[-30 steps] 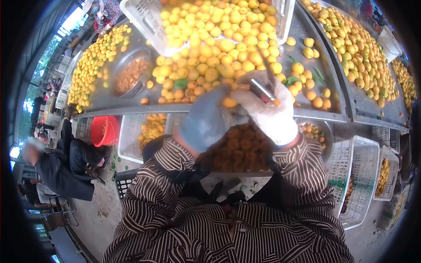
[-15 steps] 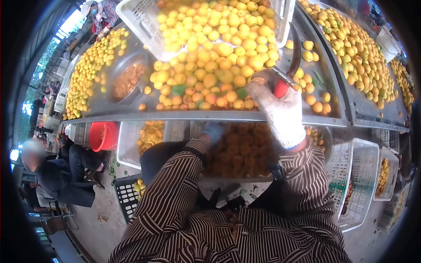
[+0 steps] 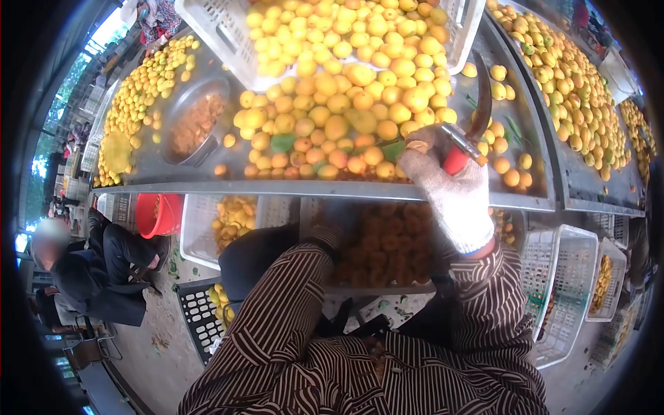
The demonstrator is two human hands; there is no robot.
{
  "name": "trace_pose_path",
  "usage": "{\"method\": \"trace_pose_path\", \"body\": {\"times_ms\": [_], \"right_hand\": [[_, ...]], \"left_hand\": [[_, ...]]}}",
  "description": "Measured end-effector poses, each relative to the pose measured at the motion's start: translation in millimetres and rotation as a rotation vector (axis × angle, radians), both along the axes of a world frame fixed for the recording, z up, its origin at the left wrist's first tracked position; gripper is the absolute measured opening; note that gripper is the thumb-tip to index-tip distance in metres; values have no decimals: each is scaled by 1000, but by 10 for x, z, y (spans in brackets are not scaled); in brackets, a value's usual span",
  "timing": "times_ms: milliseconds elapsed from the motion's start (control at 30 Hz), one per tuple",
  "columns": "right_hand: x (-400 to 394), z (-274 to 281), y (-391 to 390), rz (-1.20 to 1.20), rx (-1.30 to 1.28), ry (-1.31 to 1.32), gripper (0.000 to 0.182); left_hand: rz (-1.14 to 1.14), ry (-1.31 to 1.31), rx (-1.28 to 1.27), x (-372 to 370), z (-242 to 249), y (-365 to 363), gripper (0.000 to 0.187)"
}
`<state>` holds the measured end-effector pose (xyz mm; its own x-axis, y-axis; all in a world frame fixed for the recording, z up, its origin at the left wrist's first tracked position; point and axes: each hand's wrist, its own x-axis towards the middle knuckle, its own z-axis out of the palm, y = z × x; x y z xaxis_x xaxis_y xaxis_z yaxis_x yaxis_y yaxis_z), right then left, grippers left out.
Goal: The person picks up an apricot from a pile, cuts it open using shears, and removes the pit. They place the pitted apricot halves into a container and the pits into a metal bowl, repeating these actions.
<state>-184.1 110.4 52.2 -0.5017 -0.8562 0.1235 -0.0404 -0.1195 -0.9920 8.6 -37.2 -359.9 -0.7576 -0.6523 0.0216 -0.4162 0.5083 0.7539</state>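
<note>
My right hand, in a white glove, is closed around the red handle of a curved knife. Its blade points up and away over the metal table, and the gloved fingers are at the right edge of a heap of yellow-orange apricots. A dark smudge marks the glove near the thumb. Below the table's front edge, my left hand is dim and blurred, so its fingers cannot be made out. It is over the left part of a shaded container of apricot pieces.
A white crate lies tipped behind the heap. A metal bowl holds apricot pieces. More fruit covers the right-hand table. A red bucket, several crates and a seated person are at floor level.
The view has shifted slightly. My right hand still grips the knife by the heap. My left hand, earlier visible as a bluish glove, is now darker and more blurred under the edge.
</note>
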Motion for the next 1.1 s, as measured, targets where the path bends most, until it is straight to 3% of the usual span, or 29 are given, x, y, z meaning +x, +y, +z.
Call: {"method": "trace_pose_path", "body": {"times_ms": [33,67,133,200,233,267,300,333,400,433,467,500,533,600,633,667,733,800,833,900,933,967,1000,1067,1100], "right_hand": [[4,0,-4,1,0,0,21],[0,0,-3,12,16,3,22],[-2,-10,4,32,21,14,23],[19,-63,-24,3,-12,178,26],[20,-97,-19,-4,51,232,29],[27,-40,-4,23,45,315,26],[70,-58,-14,11,0,293,22],[95,-96,-19,38,-34,257,18],[136,-11,25,77,2,365,19],[148,-39,32,126,-3,369,19],[156,-49,36,167,5,374,20],[251,147,94,255,127,173,25],[192,-29,72,253,89,512,29],[269,-41,56,274,-22,742,31],[304,-38,48,273,-26,744,31],[325,-26,45,250,-19,756,30],[308,-5,59,197,3,776,30],[257,4,67,111,3,706,30],[217,-10,65,70,-23,713,28],[163,-16,72,43,25,702,27],[147,-20,73,29,70,690,26],[142,-8,71,22,74,690,26],[148,16,70,30,72,677,25],[145,27,51,28,71,667,25],[146,5,29,-3,36,658,25]], "left_hand": [[-36,-315,-247,-22,313,58,24],[-34,-315,-248,-45,672,137,24],[-125,-432,-584,-98,1279,250,24],[-54,-500,-125,-148,786,88,29],[-25,-380,27,-222,1394,266,33],[-132,-296,-164,-184,1112,352,32],[-216,-548,59,-369,1948,444,33],[-525,-405,-62,-349,1906,371,36],[-240,-22,709,-247,2779,602,49],[-216,-13,684,-217,3092,620,49],[-110,113,1107,-193,3375,598,56],[-6,247,1533,-178,3590,606,63],[-7,258,1524,-169,3761,652,63],[129,509,1441,-119,3986,717,64],[-59,471,1413,-38,3910,625,59],[-65,468,1411,-3,3951,601,59],[125,369,1295,-3,4013,558,56],[213,524,1375,186,3610,145,55],[422,659,1419,264,3783,31,55],[563,827,1217,575,3814,-493,58],[461,992,1304,821,3890,-814,59],[553,1240,1283,909,4155,-883,60],[567,1273,1135,1068,4188,-1108,61],[565,1404,1289,1168,4314,-1318,63],[596,1256,1262,1136,4299,-1380,61]]}}
